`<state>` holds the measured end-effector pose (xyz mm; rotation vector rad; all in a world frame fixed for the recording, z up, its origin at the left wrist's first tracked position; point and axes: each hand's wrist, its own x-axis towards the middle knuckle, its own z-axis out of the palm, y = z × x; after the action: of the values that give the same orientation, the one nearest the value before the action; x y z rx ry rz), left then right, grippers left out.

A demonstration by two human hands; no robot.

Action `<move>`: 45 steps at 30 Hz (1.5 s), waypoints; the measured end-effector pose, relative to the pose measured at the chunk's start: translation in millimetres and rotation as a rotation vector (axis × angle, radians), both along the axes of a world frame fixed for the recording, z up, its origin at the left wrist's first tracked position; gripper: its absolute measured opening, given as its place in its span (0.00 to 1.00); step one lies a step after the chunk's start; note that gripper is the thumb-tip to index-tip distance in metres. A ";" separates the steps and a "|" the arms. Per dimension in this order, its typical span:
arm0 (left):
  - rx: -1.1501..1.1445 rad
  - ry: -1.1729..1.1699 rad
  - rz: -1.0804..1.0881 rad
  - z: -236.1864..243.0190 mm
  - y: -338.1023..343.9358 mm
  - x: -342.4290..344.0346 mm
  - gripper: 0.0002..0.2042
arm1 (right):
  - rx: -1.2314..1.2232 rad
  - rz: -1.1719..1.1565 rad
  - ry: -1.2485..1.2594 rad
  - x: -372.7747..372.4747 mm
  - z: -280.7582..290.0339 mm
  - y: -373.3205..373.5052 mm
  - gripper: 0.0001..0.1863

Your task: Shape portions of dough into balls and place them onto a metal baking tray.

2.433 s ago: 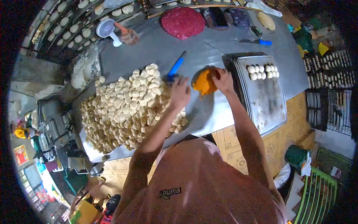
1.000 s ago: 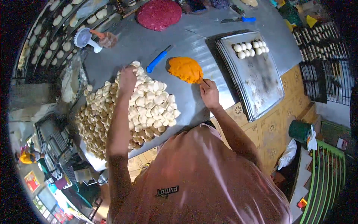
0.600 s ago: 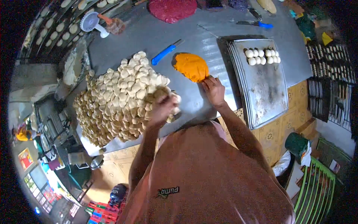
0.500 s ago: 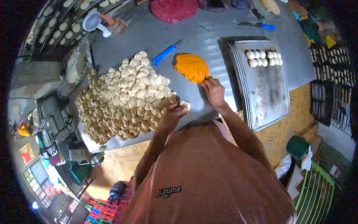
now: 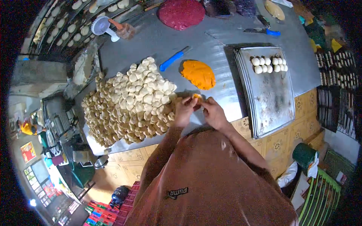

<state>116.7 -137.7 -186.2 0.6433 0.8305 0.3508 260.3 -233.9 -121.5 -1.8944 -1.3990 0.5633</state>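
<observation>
My left hand [image 5: 183, 113] is closed around a small piece of dough, mostly hidden by the fingers, in front of my body. A dab of orange paste [image 5: 196, 96] shows on top of it. The fingers of my right hand [image 5: 215, 114] are pinched together against that dab, so both hands meet there. Just beyond them lies a larger lump of orange paste [image 5: 198, 74] on the grey metal table [image 5: 143, 41]. To the left spreads a big heap of pale dough pieces [image 5: 132, 101], close beside my left hand.
A blue-handled knife [image 5: 171, 61] lies beyond the heap. On the right, stacked trays [image 5: 272, 101] carry several round white dough balls [image 5: 264, 64] at the far end. Farther back are a maroon mass [image 5: 181, 14], a blue-handled scraper [image 5: 272, 32] and a small fan [image 5: 102, 25].
My right hand has left the edge of the orange lump and come back to my left hand with a dab of paste. My left hand has shifted slightly right.
</observation>
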 end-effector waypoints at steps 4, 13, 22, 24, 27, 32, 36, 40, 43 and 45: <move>0.171 -0.041 -0.165 18.0 13.4 -16.2 0.18 | -0.187 -0.181 0.279 -1.1 8.0 2.4 0.14; 0.598 0.315 -0.580 49.0 32.9 -3.9 0.15 | -0.023 -0.240 0.522 -8.9 2.2 3.7 0.15; 0.579 0.326 -0.402 35.3 7.9 9.6 0.14 | 0.010 0.073 0.207 31.1 -2.4 -0.8 0.11; 0.704 0.283 -0.388 33.3 1.0 13.4 0.14 | -0.141 0.070 0.200 42.8 -14.1 1.8 0.10; 0.684 0.443 -0.632 36.4 -7.1 18.0 0.15 | 0.073 0.210 0.138 44.8 -23.3 -9.6 0.08; 0.894 0.481 -0.585 39.3 -17.9 28.8 0.10 | -0.156 0.143 0.121 48.3 -33.7 -30.1 0.08; 0.994 0.381 -0.416 34.3 -24.5 34.8 0.06 | -0.228 -0.023 0.183 43.5 -46.2 -39.8 0.10; 1.337 0.422 -0.637 33.4 -41.5 20.7 0.26 | -0.276 -0.260 0.654 35.6 -52.1 -47.9 0.09; 1.362 0.465 -0.659 32.2 -52.3 4.7 0.37 | -0.222 -0.176 0.449 24.5 -47.2 -55.7 0.09; 1.330 0.429 -0.627 28.4 -54.0 0.5 0.38 | -0.109 -0.147 0.255 18.9 -45.3 -55.2 0.09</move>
<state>117.2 -191.7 -157.8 2.2170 0.6644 0.1432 279.2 -289.1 -166.8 -1.9147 -1.0764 0.7910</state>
